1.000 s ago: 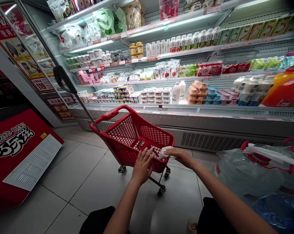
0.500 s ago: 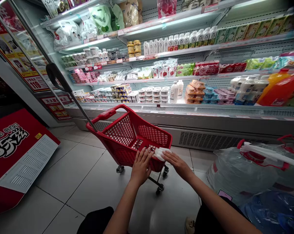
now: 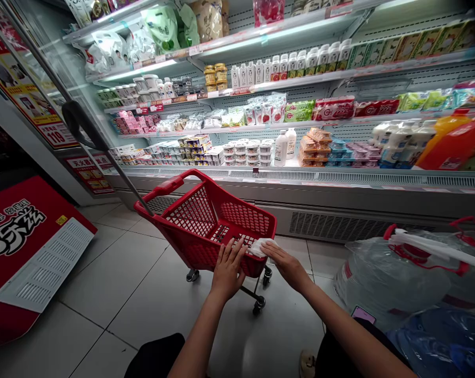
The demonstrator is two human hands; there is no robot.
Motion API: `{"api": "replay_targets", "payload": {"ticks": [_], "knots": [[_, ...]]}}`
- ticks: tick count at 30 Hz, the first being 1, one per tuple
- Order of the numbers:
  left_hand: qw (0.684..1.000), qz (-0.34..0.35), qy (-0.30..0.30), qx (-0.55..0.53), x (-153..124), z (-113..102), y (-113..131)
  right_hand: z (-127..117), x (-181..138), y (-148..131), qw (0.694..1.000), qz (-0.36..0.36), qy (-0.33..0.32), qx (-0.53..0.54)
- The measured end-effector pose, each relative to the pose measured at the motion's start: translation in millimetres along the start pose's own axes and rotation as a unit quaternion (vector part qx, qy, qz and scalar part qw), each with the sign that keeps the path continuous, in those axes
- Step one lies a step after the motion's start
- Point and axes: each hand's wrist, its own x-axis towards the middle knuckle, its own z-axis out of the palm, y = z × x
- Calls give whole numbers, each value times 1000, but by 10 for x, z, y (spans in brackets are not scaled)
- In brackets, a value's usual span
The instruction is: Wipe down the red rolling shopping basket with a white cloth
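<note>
A red plastic shopping cart [image 3: 194, 247] stands on the tiled floor before me, with a black handle [image 3: 82, 123] on a long metal pole. My left hand [image 3: 228, 270] lies on the near rim of the basket, its fingers stretched out over the edge and holding nothing. At the rim's right corner, my right hand [image 3: 288, 264] presses a crumpled white wipe [image 3: 258, 247] against the plastic. The fingers cover part of the wipe. Inside the basket, only its slotted bottom and walls show.
Behind the cart runs a refrigerated display case [image 3: 277, 194] stocked with yogurt cups, bottles and pouches. Large water jugs [image 3: 395, 273] stand close on my right, a phone [image 3: 363, 315] beside them. A red cabinet [image 3: 28, 257] is on the left.
The cart has shifted slightly to the left, its handle and pole moving with it. My right hand and the wipe have moved only a little along the rim corner.
</note>
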Motion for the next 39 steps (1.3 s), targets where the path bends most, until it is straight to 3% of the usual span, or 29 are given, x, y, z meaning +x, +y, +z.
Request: {"api": "replay_targets", "payload": {"ticks": [8, 14, 19, 26, 30, 34, 36, 39], "knots": [[1000, -3, 1, -8, 2, 20, 12, -83, 57, -118, 988, -29, 5, -153], [1000, -3, 0, -8, -73, 4, -31, -116, 35, -108, 986, -82, -16, -142], [1000, -4, -6, -10, -41, -17, -20, -93, 139, 60, 990, -46, 26, -128], [999, -15, 9, -27, -33, 27, 11, 101, 16, -393, 993, -69, 37, -93], [1000, -4, 7, -27, -71, -4, -13, -39, 54, -153, 990, -107, 18, -92], [1000, -3, 2, -19, -69, -19, -13, -172, 220, 263, 992, -64, 28, -101], [1000, -6, 6, -11, -59, -10, 3, -137, 251, 265, 993, -38, 46, -103], [1000, -12, 9, -1, -44, 3, 38, 11, 173, -27, 992, -24, 66, -101]]}}
